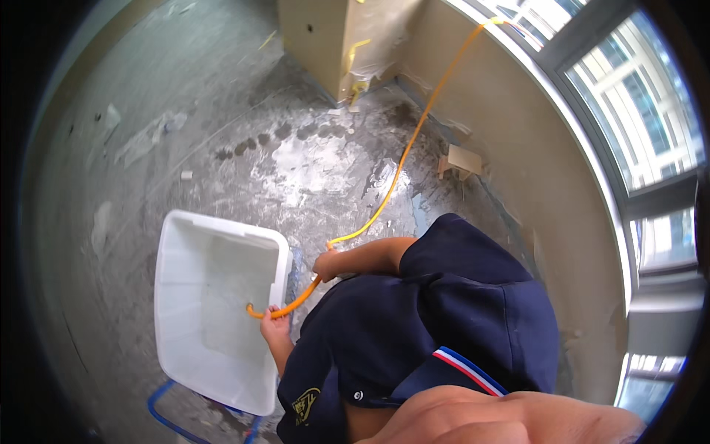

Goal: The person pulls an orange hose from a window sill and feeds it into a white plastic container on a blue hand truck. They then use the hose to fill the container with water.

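A yellow-orange hose [302, 297] runs through both of my hands. My left hand [275, 326] grips it close to its end, at the near rim of a large white plastic tub [177, 311]. The open end of the hose points down inside the tub. Further back along the hose, my right hand [326, 264] is closed around it, just outside the tub. The tub's bottom looks pale grey-green; whether liquid stands in it I cannot tell.
Blue metal tubing [161, 408] shows beneath the tub. From my right hand the hose crosses the wet, stained concrete floor [310, 161] and climbs to the windowsill [493, 22]. A small wooden stool [465, 159] stands by the wall. Scraps of debris [187, 175] lie about.
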